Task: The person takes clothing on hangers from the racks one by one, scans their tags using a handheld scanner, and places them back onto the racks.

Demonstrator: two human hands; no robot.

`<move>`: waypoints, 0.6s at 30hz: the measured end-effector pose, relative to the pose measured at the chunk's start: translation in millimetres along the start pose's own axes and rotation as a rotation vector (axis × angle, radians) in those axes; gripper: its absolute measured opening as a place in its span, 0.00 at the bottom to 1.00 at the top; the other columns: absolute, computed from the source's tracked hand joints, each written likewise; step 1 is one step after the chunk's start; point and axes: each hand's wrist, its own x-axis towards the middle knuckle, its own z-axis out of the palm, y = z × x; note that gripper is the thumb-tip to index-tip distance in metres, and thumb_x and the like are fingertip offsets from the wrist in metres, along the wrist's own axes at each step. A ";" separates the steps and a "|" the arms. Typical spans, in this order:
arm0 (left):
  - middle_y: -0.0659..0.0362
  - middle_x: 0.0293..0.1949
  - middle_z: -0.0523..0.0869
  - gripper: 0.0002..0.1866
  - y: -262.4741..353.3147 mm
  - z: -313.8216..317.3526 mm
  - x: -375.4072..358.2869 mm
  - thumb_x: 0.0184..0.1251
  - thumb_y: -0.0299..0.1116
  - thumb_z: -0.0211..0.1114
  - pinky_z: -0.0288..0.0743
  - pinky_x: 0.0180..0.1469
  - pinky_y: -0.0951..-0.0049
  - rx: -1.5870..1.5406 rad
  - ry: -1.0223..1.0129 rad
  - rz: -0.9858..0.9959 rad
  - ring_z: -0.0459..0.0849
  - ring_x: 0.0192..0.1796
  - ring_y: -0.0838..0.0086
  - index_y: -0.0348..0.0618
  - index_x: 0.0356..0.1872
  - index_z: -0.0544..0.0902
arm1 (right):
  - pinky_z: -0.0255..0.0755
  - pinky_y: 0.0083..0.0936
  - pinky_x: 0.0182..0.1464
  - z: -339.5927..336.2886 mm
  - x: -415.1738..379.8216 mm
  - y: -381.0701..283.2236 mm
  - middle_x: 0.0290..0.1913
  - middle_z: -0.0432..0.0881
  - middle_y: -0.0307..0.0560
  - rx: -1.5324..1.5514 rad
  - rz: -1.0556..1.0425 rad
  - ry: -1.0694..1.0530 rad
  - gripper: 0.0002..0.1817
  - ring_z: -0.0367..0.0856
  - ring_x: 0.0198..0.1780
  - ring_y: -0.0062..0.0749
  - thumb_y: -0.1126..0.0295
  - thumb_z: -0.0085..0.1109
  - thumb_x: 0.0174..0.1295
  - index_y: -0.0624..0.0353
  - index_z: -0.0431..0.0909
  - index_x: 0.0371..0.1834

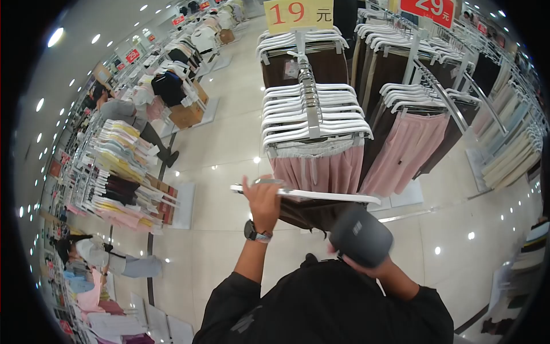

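1. At the near end of a clothes rack, head view: the left hand [264, 200] was closed around one end of a white hanger [326, 196], its fingers curled over the bar. The hanger's far end reached towards the wearer's right. The thumb's exact placement could not be made out.

2. Below the hanger, a dark garment [301, 213] hung down. Its lower part was cut off from sight by the wearer's black clothing [344, 304] and a dark rounded object [362, 236], so its type could not be confirmed.

3. The right hand [372, 271] was mostly hidden under that rounded object, which was blurred and bore a small pale mark too indistinct to read. How far the hand was open, and whether it gripped the object or the garment, could not be told.

4. On the left wrist sat a dark watch [250, 230] beside a striped band [263, 237].

5. Just beyond the held hanger, pink trousers [318, 166] hung from the rack [313, 123]; whether hanger and trousers touched was unclear. A yellow sign [299, 16] reading 19 stood above, its top edge cropped. A red sign [429, 10] was likewise cut off.

6. Towards the left edge, two people [123, 112] appeared among garments, small and partly obscured.
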 end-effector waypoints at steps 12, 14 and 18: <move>0.43 0.56 0.75 0.30 92.8 13.7 3.8 0.74 0.53 0.47 0.77 0.58 0.49 -0.787 0.667 -0.508 0.71 0.65 0.53 0.30 0.57 0.67 | 0.74 0.28 0.37 -42.2 -118.1 -51.6 0.29 0.77 0.47 0.168 0.069 0.203 0.12 0.78 0.32 0.31 0.79 0.51 0.59 0.66 0.70 0.47; 0.42 0.59 0.74 0.26 112.0 14.2 -6.1 0.76 0.50 0.47 0.78 0.58 0.54 -0.963 0.618 -0.588 0.71 0.65 0.55 0.32 0.56 0.68 | 0.74 0.26 0.33 -48.1 -131.2 -51.8 0.27 0.78 0.45 0.111 0.306 0.260 0.08 0.78 0.27 0.28 0.80 0.53 0.58 0.66 0.72 0.41; 0.45 0.59 0.75 0.21 167.5 8.7 -0.5 0.77 0.46 0.46 0.77 0.58 0.59 -1.125 0.571 -0.934 0.73 0.65 0.60 0.36 0.54 0.69 | 0.74 0.23 0.32 -52.9 -146.1 -61.8 0.28 0.80 0.43 0.184 0.438 0.153 0.07 0.79 0.28 0.25 0.80 0.62 0.52 0.67 0.76 0.34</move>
